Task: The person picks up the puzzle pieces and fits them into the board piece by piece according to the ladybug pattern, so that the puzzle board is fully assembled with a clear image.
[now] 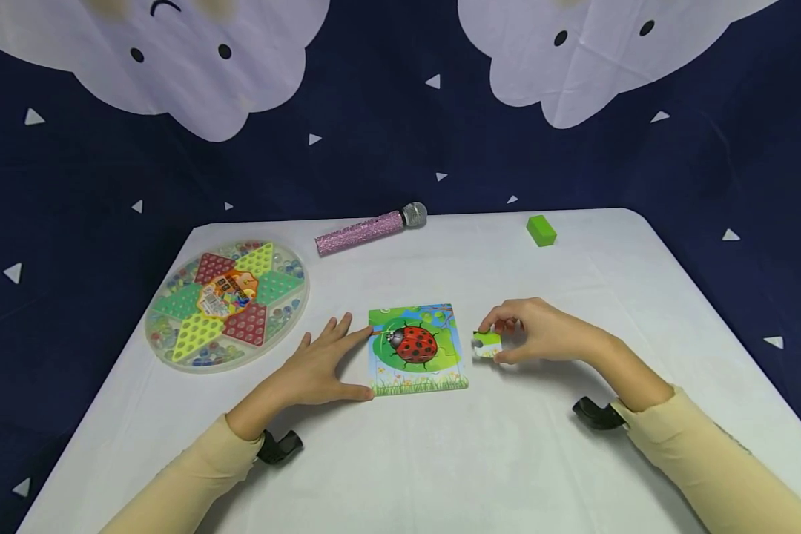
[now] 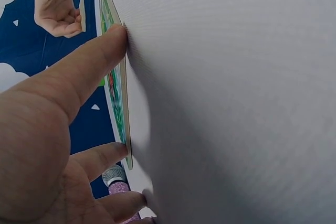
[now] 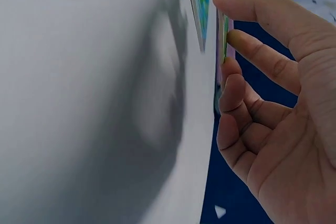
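A square ladybug puzzle board (image 1: 417,347) lies flat on the white table, in the middle of the head view. My left hand (image 1: 314,367) is spread at its left side, thumb and index finger touching that edge. The left wrist view shows these two fingertips against the board's thin rim (image 2: 126,119). To the right of the board, my right hand (image 1: 552,330) pinches a small green and white puzzle piece (image 1: 487,345) between thumb and fingers. In the right wrist view the piece (image 3: 225,48) appears edge-on, raised off the table, with the other fingers curled below.
A round Chinese checkers set (image 1: 227,305) with marbles lies at the left. At the back rests a pink glittery microphone (image 1: 367,231). A green block (image 1: 541,231) stands at the back right. Behind the table (image 1: 400,460) hangs a dark blue cloth (image 1: 387,96) with clouds.
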Action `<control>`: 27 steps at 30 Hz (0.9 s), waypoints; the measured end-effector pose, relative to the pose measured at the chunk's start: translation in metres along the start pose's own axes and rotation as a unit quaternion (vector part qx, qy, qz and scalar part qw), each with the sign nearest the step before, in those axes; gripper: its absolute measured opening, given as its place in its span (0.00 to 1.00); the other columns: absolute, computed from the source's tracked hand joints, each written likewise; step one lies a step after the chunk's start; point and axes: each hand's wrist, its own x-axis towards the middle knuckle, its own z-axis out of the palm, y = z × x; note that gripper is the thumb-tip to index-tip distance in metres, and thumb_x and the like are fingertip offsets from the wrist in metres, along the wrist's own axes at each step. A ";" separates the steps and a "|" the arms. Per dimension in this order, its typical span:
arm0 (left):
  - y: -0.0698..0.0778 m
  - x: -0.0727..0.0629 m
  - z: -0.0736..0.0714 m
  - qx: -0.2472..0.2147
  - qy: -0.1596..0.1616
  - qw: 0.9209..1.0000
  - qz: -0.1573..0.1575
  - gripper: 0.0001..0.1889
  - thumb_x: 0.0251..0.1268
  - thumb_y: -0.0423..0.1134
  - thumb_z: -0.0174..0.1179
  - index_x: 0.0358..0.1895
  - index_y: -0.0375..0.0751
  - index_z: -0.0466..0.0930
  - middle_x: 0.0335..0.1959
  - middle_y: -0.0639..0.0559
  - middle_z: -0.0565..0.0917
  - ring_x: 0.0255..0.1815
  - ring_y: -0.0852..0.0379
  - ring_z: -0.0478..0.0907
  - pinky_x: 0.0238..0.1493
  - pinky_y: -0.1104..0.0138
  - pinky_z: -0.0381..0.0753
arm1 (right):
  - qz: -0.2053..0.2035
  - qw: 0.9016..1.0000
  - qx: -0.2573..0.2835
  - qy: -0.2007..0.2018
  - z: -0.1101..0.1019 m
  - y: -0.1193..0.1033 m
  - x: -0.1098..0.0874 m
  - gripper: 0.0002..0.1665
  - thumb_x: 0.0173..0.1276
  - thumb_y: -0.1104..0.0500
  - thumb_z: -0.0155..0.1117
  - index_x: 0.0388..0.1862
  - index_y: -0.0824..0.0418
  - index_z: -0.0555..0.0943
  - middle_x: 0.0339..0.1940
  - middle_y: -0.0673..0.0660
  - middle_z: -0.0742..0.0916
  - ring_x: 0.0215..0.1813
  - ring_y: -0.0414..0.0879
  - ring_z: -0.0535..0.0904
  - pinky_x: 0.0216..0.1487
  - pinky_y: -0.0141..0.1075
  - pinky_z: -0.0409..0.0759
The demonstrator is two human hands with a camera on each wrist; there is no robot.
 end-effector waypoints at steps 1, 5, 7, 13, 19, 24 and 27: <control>0.000 0.000 0.000 0.002 0.000 1.000 0.000 0.56 0.58 0.63 0.78 0.87 0.51 0.59 0.89 0.33 0.48 0.89 0.27 0.43 0.80 0.21 0.42 | -0.004 1.000 0.002 -0.004 0.003 -0.002 0.003 0.22 0.59 0.54 0.85 0.53 0.48 0.89 0.39 0.46 0.86 0.44 0.43 0.79 0.48 0.36 0.79; 0.000 0.001 0.000 0.005 -0.001 1.000 -0.001 0.56 0.58 0.64 0.77 0.87 0.52 0.60 0.90 0.34 0.47 0.90 0.28 0.43 0.80 0.22 0.42 | -0.025 0.999 0.010 -0.020 0.012 -0.008 0.013 0.22 0.59 0.54 0.85 0.52 0.48 0.89 0.39 0.47 0.85 0.44 0.43 0.79 0.47 0.35 0.79; -0.001 0.001 0.000 0.005 -0.001 1.000 0.001 0.56 0.58 0.64 0.77 0.87 0.52 0.60 0.90 0.34 0.47 0.90 0.28 0.43 0.80 0.22 0.42 | -0.031 0.999 0.016 -0.030 0.016 -0.011 0.017 0.21 0.60 0.54 0.85 0.52 0.48 0.89 0.38 0.48 0.85 0.43 0.44 0.78 0.47 0.34 0.78; -0.001 0.001 0.001 0.005 0.000 1.000 0.003 0.56 0.57 0.64 0.78 0.86 0.52 0.61 0.89 0.33 0.48 0.90 0.27 0.43 0.80 0.22 0.43 | -0.044 0.997 0.027 -0.055 0.024 -0.019 0.026 0.20 0.61 0.55 0.84 0.52 0.50 0.89 0.39 0.48 0.85 0.43 0.43 0.78 0.46 0.33 0.78; -0.002 0.003 0.000 0.018 -0.003 1.000 -0.002 0.56 0.58 0.65 0.77 0.87 0.53 0.59 0.90 0.34 0.48 0.90 0.28 0.44 0.81 0.23 0.44 | -0.054 0.996 0.021 -0.070 0.031 -0.024 0.031 0.20 0.61 0.55 0.84 0.52 0.50 0.89 0.40 0.46 0.85 0.44 0.41 0.78 0.48 0.33 0.79; -0.001 0.002 0.000 0.022 -0.003 1.000 -0.003 0.56 0.58 0.65 0.77 0.87 0.52 0.59 0.89 0.34 0.49 0.90 0.28 0.45 0.80 0.22 0.45 | -0.069 0.995 0.012 -0.075 0.035 -0.027 0.035 0.20 0.61 0.54 0.85 0.51 0.50 0.89 0.38 0.46 0.84 0.43 0.39 0.76 0.47 0.32 0.77; 0.000 0.001 0.000 0.021 -0.001 1.000 -0.001 0.56 0.58 0.65 0.77 0.87 0.52 0.60 0.89 0.33 0.49 0.89 0.27 0.45 0.80 0.22 0.46 | -0.076 0.994 0.009 -0.075 0.037 -0.029 0.036 0.20 0.61 0.54 0.85 0.51 0.50 0.90 0.39 0.45 0.84 0.43 0.39 0.76 0.46 0.32 0.77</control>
